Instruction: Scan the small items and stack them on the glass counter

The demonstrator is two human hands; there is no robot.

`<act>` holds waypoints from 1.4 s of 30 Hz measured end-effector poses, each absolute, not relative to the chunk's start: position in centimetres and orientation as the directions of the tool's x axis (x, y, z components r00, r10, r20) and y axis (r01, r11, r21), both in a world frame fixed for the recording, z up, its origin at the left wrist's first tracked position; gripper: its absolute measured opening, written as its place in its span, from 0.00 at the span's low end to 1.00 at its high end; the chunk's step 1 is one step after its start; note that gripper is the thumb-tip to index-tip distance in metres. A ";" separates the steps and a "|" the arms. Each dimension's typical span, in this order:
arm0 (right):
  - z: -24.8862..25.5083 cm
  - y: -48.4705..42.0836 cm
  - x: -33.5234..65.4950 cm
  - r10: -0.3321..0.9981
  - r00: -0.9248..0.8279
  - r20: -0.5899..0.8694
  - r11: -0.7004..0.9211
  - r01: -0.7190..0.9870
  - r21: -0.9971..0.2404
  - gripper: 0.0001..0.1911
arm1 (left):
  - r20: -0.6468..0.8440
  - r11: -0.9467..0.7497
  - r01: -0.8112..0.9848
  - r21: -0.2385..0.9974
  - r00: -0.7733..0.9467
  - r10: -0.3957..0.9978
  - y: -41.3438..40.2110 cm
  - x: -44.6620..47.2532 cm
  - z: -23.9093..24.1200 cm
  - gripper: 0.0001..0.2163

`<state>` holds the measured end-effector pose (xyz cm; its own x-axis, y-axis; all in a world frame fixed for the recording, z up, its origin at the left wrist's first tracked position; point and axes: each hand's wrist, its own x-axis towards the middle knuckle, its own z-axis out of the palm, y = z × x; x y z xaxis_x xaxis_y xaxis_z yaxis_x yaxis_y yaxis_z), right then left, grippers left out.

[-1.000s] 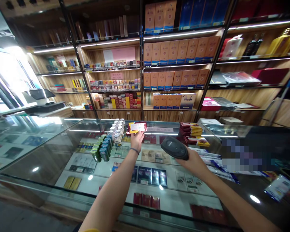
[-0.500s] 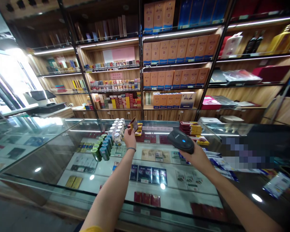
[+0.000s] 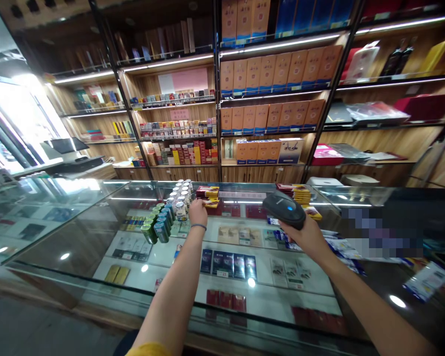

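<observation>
My right hand (image 3: 308, 238) is wrapped round the handle of a black barcode scanner (image 3: 284, 209) with a lit blue light, held above the glass counter. My left hand (image 3: 198, 213), with a dark band at the wrist, is closed beside a small stack of red and yellow packets (image 3: 206, 192). Its fingertips are hidden behind the hand, so what they grip does not show. Just left of it stand rows of white-topped cans (image 3: 180, 211), with green cans (image 3: 149, 231) and blue cans (image 3: 161, 230) nearer me.
Another pile of red and yellow packets (image 3: 299, 195) lies behind the scanner. Blue and white packets (image 3: 343, 254) spread to the right. Boxed goods sit inside the glass display counter (image 3: 163, 282). Shelves with orange boxes (image 3: 269, 74) line the wall; a checkout screen (image 3: 65, 145) stands far left.
My left hand has lowered slightly to the stack; the small packet it held up is no longer visible in its fingers. The scanner has shifted slightly to the right with my right hand.
</observation>
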<state>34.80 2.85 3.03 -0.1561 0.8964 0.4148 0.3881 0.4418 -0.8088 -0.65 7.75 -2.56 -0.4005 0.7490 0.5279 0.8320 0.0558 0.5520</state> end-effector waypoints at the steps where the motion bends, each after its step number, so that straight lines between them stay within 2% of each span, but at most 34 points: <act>1: 3.1 2.8 34.8 0.896 -0.155 0.416 0.443 0.383 -0.811 0.27 | 0.512 0.065 0.827 0.559 -0.406 0.757 7.8 -0.7 -2.7 0.10; 6: 2.9 2.9 34.7 0.895 -0.139 0.424 0.444 0.378 -0.812 0.25 | 0.458 0.014 0.738 0.675 -0.434 0.776 8.3 -0.9 -3.2 0.08; 11: 2.9 3.0 34.8 0.899 -0.108 0.424 0.431 0.382 -0.817 0.24 | 0.420 -0.090 0.594 0.799 -0.445 0.791 8.4 -0.7 -3.2 0.12; 15: 2.9 3.1 34.9 0.910 -0.077 0.407 0.404 0.380 -0.832 0.24 | 0.404 -0.043 0.644 0.763 -0.424 0.811 8.4 -0.3 -3.1 0.10; 18: 2.8 3.4 35.2 0.915 -0.052 0.401 0.391 0.362 -0.846 0.22 | 0.384 -0.036 0.621 0.783 -0.437 0.813 8.6 0.0 -3.3 0.08; 22: 2.9 3.9 36.0 0.914 -0.006 0.405 0.384 0.332 -0.861 0.18 | 0.378 -0.055 0.571 0.819 -0.467 0.799 8.7 0.5 -3.6 0.11; 25: 3.6 4.1 36.9 0.914 0.043 0.404 0.372 0.311 -0.875 0.17 | 0.401 -0.040 0.624 0.781 -0.451 0.797 8.7 0.5 -3.5 0.15; 29: 4.9 4.4 38.5 0.903 0.095 0.420 0.381 0.281 -0.881 0.15 | 0.529 -0.077 0.794 0.603 -0.326 0.784 8.7 0.8 -2.7 0.20; 33: 6.0 4.9 40.6 0.891 0.212 0.402 0.363 0.198 -0.910 0.14 | 0.635 -0.315 0.799 0.512 -0.105 0.766 8.0 3.6 -1.7 0.18; 35: 6.3 5.1 41.5 0.888 0.261 0.378 0.343 0.172 -0.923 0.14 | 0.639 -0.446 0.732 0.514 0.019 0.769 7.3 6.2 -1.3 0.16; 38: 6.8 5.2 42.5 0.878 0.317 0.359 0.332 0.136 -0.933 0.14 | 0.622 -0.590 0.547 0.594 0.154 0.768 6.3 10.9 -0.8 0.13; 42: 7.3 5.1 43.4 0.862 0.370 0.347 0.329 0.113 -0.938 0.12 | 0.608 -0.629 0.288 0.723 0.170 0.776 6.9 16.7 -0.2 0.12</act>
<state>43.41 5.13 7.35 0.3700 0.8618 0.3471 0.1132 0.3290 -0.9375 16.68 6.86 -0.19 0.1696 0.7760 0.6075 0.2877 -0.6286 0.7225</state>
